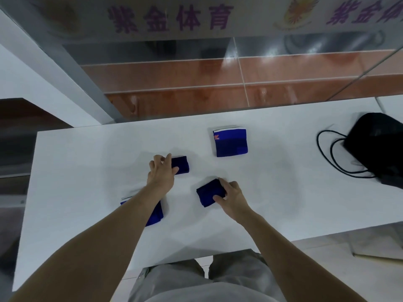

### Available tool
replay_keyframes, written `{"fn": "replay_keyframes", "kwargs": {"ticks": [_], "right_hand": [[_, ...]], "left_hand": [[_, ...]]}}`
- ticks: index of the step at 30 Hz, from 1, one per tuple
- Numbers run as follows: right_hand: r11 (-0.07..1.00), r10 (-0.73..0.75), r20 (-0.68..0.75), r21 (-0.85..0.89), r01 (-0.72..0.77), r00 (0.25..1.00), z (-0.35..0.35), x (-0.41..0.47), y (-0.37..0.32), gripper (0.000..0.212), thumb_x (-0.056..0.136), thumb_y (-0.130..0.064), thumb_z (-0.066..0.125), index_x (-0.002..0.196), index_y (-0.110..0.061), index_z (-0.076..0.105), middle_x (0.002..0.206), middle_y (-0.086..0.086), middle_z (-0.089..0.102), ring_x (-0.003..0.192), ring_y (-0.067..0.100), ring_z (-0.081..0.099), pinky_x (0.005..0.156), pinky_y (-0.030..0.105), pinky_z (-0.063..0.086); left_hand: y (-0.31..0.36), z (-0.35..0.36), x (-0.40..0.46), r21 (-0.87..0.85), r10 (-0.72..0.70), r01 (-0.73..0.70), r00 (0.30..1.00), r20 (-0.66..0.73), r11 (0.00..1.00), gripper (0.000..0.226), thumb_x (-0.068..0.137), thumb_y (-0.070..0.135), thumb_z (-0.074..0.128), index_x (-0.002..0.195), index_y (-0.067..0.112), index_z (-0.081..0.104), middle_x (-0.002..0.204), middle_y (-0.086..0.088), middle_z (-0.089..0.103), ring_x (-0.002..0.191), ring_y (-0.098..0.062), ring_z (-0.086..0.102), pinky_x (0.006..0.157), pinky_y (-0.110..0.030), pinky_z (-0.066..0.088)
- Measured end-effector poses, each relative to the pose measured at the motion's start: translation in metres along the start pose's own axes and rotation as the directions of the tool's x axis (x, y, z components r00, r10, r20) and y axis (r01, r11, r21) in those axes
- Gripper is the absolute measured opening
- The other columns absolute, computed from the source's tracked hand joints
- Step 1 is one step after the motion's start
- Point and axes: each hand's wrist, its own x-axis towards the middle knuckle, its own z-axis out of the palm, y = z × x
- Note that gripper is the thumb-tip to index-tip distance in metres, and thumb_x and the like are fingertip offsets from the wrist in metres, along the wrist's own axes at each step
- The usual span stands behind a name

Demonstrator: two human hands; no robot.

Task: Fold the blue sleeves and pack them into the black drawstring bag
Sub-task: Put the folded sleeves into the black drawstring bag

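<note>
While each hand [162, 171] [231, 196] clamps one small folded dark-blue fabric sleeve [180, 164] [209, 192], a loose grip could unfold either.

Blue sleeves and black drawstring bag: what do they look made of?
Blue sleeves: apparently soft knit or stretch fabric, matte; they hold flat folds, and one shows a white band at its far edge. Black drawstring bag: thin synthetic cloth, probably, with a faint sheen and slumped creases; its cord looks like round braided string. Exact fibres cannot be told.
</note>
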Motion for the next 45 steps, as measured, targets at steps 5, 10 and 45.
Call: {"fn": "replay_keyframes", "kwargs": {"ticks": [5, 10, 45], "right_hand": [[0.998, 0.017, -0.039, 0.060, -0.015, 0.999, 0.001, -0.005, -0.004, 0.046, 0.085, -0.025, 0.072, 0.122, -0.038, 0.048, 0.116, -0.011, 0.046, 0.105, 0.012, 0.053, 0.079, 0.018, 0.045], [0.989, 0.096, -0.102, 0.123, -0.083, 0.990, 0.006, -0.014, -0.008, 0.036, 0.085, -0.019, 0.072, 0.116, -0.024, 0.054, 0.110, -0.007, 0.058, 0.097, 0.013, 0.059, 0.071, 0.020, 0.047], [0.677, 0.248, -0.661, 0.641, 0.362, 0.708, -0.288, -0.263, 0.210, 0.010, 0.094, -0.019, 0.071, 0.104, -0.020, 0.072, 0.092, 0.003, 0.077, 0.089, 0.021, 0.073, 0.079, 0.032, 0.058]], "left_hand": [[0.003, 0.004, -0.008, -0.016, -0.038, 0.037, 0.998, -0.059, 0.999, 0.052, 0.097, 0.035, 0.062, 0.140, 0.014, 0.040, 0.133, -0.011, 0.034, 0.120, -0.029, 0.037, 0.091, -0.043, 0.049], [-0.004, 0.012, -0.024, -0.077, 0.059, -0.068, 0.991, -0.122, 0.995, 0.036, 0.095, 0.020, 0.065, 0.128, 0.012, 0.054, 0.127, -0.008, 0.055, 0.116, -0.027, 0.049, 0.091, -0.042, 0.050], [0.397, 0.135, -0.240, -0.767, 0.386, -0.331, 0.915, -0.119, 0.550, 0.018, 0.086, 0.019, 0.071, 0.102, 0.028, 0.069, 0.095, 0.011, 0.075, 0.094, -0.010, 0.070, 0.084, -0.033, 0.058]]}}
